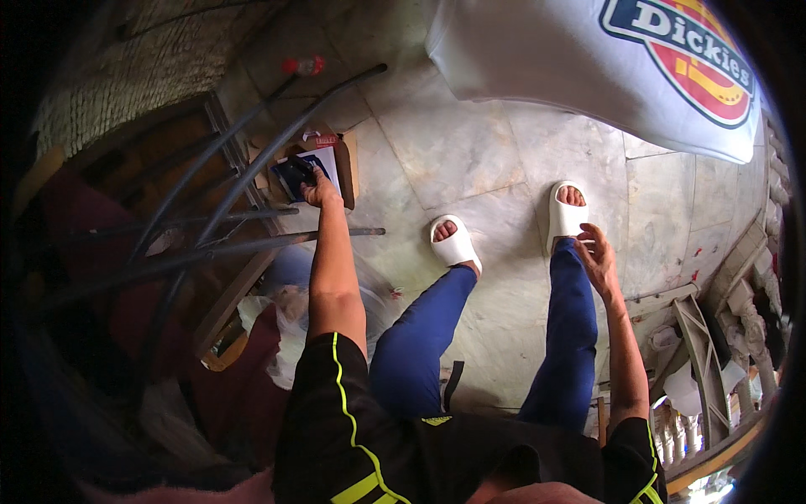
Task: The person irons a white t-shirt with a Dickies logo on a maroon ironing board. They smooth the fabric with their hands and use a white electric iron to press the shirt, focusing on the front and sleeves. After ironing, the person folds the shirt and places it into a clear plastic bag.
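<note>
A: "How does the floor (pixel 441 155) look?"
B: "It seems to be of pale stone tile, smooth and a little glossy. The ridged surface (pixel 138 97) at upper left is rough and matt."
A: "And the box (pixel 348 172)?"
B: "It is of matt brown cardboard. The dark bars (pixel 267 154) look like smooth metal tubes with dull shine."
A: "The slippers (pixel 457 249)?"
B: "Smooth, matt plastic or rubber. The trousers (pixel 411 344) are of blue cloth, the bag (pixel 288 357) of thin, wrinkled plastic."
</note>
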The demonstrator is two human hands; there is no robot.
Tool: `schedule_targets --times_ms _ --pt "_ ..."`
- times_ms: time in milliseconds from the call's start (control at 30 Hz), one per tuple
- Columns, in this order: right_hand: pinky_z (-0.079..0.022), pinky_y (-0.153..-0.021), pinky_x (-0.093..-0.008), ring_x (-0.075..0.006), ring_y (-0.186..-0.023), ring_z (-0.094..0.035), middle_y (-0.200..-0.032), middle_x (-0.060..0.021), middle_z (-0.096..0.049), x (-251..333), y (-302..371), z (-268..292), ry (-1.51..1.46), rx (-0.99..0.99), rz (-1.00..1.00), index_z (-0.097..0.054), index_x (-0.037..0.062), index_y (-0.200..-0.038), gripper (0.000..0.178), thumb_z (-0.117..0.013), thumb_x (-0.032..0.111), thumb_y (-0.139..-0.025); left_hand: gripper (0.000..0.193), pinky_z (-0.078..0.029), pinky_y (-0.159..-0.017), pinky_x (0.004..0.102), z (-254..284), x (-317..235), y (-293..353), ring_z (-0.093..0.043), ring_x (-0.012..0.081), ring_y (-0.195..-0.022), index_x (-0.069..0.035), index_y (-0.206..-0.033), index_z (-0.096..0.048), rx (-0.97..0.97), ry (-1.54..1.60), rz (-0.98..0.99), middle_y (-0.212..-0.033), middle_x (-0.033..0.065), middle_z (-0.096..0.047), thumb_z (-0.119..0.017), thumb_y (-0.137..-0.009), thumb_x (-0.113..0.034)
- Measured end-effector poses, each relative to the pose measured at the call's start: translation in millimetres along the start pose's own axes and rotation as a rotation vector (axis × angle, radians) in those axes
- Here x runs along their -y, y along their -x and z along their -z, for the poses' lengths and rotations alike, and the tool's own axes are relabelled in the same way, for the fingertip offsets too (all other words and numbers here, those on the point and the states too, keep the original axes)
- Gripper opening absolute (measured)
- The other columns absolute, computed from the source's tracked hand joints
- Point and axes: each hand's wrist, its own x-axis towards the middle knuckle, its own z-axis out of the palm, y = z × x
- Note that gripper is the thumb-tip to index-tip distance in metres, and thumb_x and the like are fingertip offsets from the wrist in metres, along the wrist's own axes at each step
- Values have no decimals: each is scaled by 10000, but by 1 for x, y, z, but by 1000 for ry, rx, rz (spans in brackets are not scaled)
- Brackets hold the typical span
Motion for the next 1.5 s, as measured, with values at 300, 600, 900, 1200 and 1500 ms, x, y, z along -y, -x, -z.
schedule_targets --times_ms 300,600,900,1200,1500 --pt "-504 -754 -254 -98 -843 -591 -1023 -53 -619 -14 13 -2 34 -7 -19 -544 29 -1279 340 -624 94 -955 932 -426 -1069 380 25 20 -38 -526 331 -1267 72 -1379 -443 153 -384 -118 -1386 248 -515 -896 -682 -349" --pt "-523 -863 -341 -204 -980 -651 -1078 -123 -658 211 98 11 -204 230 228 -564 -10 -1222 320 -639 83 -925 617 -480 -936 372 99 35 156 -589 259 -1128 -12 -1347 -497 599 -472 -459 -1289 178 -562 -749 -836 -249" --pt "-503 -581 -338 -216 -744 -676 -775 -52 -673 597 338 94 25 579 1343 -684 112 -765 63 -729 100 -723 319 -497 -887 283 235 -176 394 -594 115 -1020 -64 -1270 -573 1443 1 -212 -1044 25 -648 -623 -960 -121" --pt "-506 -512 -365 -256 -747 -630 -911 -53 -634 674 414 152 228 1002 2179 -636 148 -1132 314 -665 261 -840 310 -494 -829 334 362 -354 428 -614 121 -979 -103 -1236 -595 1232 265 -566 -1095 17 -660 -652 -942 -182" --pt "-474 -939 -397 -348 -1146 -564 -1271 -219 -551 762 289 13 540 -7 1866 -521 -37 -1307 512 -678 67 -831 210 -510 -712 292 488 -421 404 -646 127 -843 -31 -1146 -657 870 401 -475 -969 93 -706 -610 -961 -118"
